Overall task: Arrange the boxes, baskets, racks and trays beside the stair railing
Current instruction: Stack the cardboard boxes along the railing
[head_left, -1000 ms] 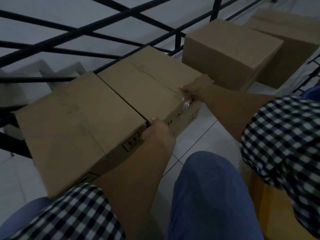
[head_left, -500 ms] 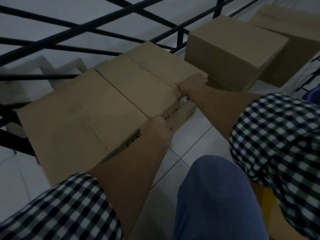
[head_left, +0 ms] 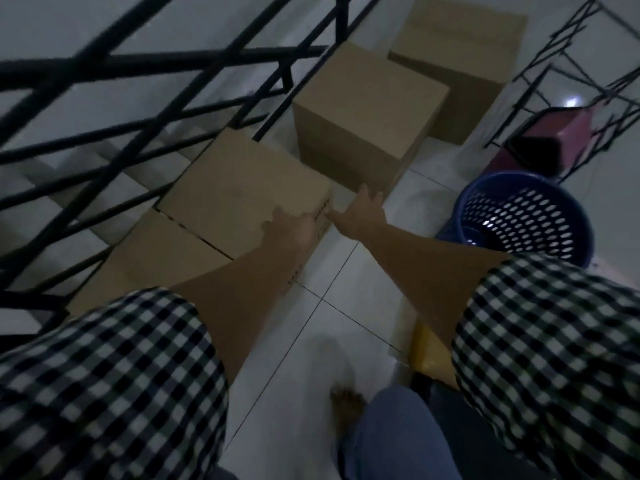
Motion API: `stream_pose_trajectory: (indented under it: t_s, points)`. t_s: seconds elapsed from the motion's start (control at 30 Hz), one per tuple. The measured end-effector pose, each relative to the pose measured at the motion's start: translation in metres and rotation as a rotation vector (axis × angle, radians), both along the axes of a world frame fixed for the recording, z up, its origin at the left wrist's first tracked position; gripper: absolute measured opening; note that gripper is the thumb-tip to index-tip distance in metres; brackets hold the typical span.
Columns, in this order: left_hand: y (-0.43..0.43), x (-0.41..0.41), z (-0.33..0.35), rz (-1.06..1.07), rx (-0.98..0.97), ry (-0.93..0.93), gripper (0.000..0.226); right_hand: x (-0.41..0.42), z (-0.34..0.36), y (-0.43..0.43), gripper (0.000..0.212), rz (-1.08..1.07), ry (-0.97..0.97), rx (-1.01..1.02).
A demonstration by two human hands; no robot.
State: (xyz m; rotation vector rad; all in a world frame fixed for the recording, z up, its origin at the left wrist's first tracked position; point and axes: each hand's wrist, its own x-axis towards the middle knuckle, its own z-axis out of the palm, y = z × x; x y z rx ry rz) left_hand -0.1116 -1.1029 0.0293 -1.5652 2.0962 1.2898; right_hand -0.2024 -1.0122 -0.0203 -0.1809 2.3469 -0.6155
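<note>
1. Four plain brown cardboard boxes sit in a row on the white tiled floor (head_left: pixel 322 327), along the black metal stair railing (head_left: pixel 145 60) that fills the left side.
2. Lower left: the nearest cardboard box (head_left: pixel 156 265) is flush against the second cardboard box (head_left: pixel 239 192), both tight to the railing's foot.
3. On the second cardboard box's top, at its near right corner, lies the left hand (head_left: pixel 289 226). Its fingers are laid out loosely and grip nothing; some blur.
4. Just right of that corner the right hand (head_left: pixel 360 211) is wide, fingers spread, in the gap before the taller third cardboard box (head_left: pixel 367 109). Can't tell if it touches either box.
5. The fourth cardboard box (head_left: pixel 460 43) is behind the third, close against it.
6. A round blue perforated plastic basket (head_left: pixel 519 220) stands on the floor right of the hands, apart from the boxes.
7. Far right is a black wire rack (head_left: pixel 571 64) with a pink container (head_left: pixel 564 133) inside its frame.
</note>
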Motion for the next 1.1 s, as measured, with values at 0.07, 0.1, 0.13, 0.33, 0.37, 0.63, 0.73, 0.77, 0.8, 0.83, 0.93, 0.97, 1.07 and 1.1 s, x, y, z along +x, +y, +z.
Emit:
stream_pose_trajectory:
  t_s: [0.07, 0.1, 0.13, 0.33, 0.37, 0.63, 0.73, 0.77, 0.8, 0.83, 0.93, 0.97, 1.07, 1.1]
  points:
    - [0.004, -0.02, 0.027, -0.046, 0.015, 0.015, 0.067, -0.017, 0.026, 0.017, 0.104, -0.02, 0.022, -0.006]
    - [0.007, -0.031, 0.043, -0.058, 0.028, 0.006, 0.071, -0.025, 0.045, 0.025, 0.1, 0.007, 0.031, 0.017]
    - [0.009, -0.043, 0.055, -0.071, 0.023, -0.005, 0.073, -0.034, 0.056, 0.03, 0.096, 0.021, 0.039, 0.025]
    - [0.016, -0.106, 0.097, -0.218, 0.043, 0.003, 0.059, -0.088, 0.103, 0.052, 0.093, -0.019, 0.037, 0.035]
    - [0.014, -0.119, 0.098, -0.231, 0.036, 0.008, 0.055, -0.099, 0.109, 0.051, 0.092, -0.016, 0.036, 0.038]
    - [-0.013, -0.229, 0.083, -0.157, 0.167, 0.022, 0.068, -0.211, 0.103, 0.031, 0.099, -0.212, 0.037, 0.089]
    - [-0.024, -0.263, 0.065, -0.112, 0.186, 0.008, 0.063, -0.25, 0.078, 0.024, 0.098, -0.241, 0.04, 0.072]
    - [-0.029, -0.274, 0.049, -0.094, 0.183, 0.001, 0.064, -0.263, 0.068, 0.022, 0.097, -0.251, 0.038, 0.069]
    - [-0.032, -0.284, 0.037, -0.069, 0.187, 0.003, 0.064, -0.276, 0.058, 0.022, 0.096, -0.259, 0.038, 0.063]
    - [-0.035, -0.293, 0.019, -0.036, 0.203, 0.007, 0.064, -0.29, 0.046, 0.023, 0.095, -0.264, 0.038, 0.062]
    - [-0.037, -0.319, -0.026, 0.008, 0.27, 0.022, 0.051, -0.336, 0.008, 0.025, 0.093, -0.247, 0.031, 0.095]
    - [-0.037, -0.327, -0.047, 0.011, 0.317, 0.005, 0.049, -0.353, -0.006, 0.026, 0.094, -0.241, 0.027, 0.106]
    - [-0.037, -0.344, -0.094, 0.127, 0.443, -0.058, 0.064, -0.402, -0.049, 0.023, 0.097, -0.204, 0.026, 0.118]
    - [-0.036, -0.349, -0.107, 0.174, 0.466, -0.094, 0.062, -0.417, -0.064, 0.023, 0.1, -0.196, 0.025, 0.128]
